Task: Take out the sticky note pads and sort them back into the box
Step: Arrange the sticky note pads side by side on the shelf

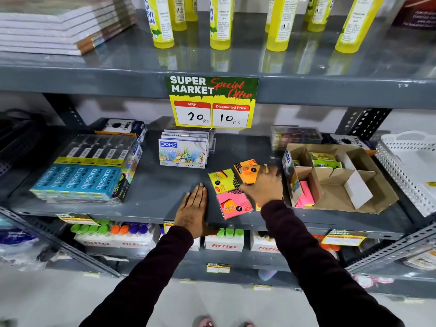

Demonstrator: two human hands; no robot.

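Taking-out step: my right hand [264,185] pinches the orange pad [247,172]; my left hand [192,206] lies spread flat on the shelf [153,185]. Yellow pad [221,180], pink pad [233,204] lie near. Next, likely: empty the box [339,175], right.

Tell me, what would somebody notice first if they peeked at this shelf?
Probably the big special offer sign hanging from the upper shelf edge, with yellow bottles standing in a row above it. Below, bright sticky note pads in yellow, orange and pink lie on the grey shelf, where the right hand holds the orange one beside a cardboard box. The left hand rests flat nearby.
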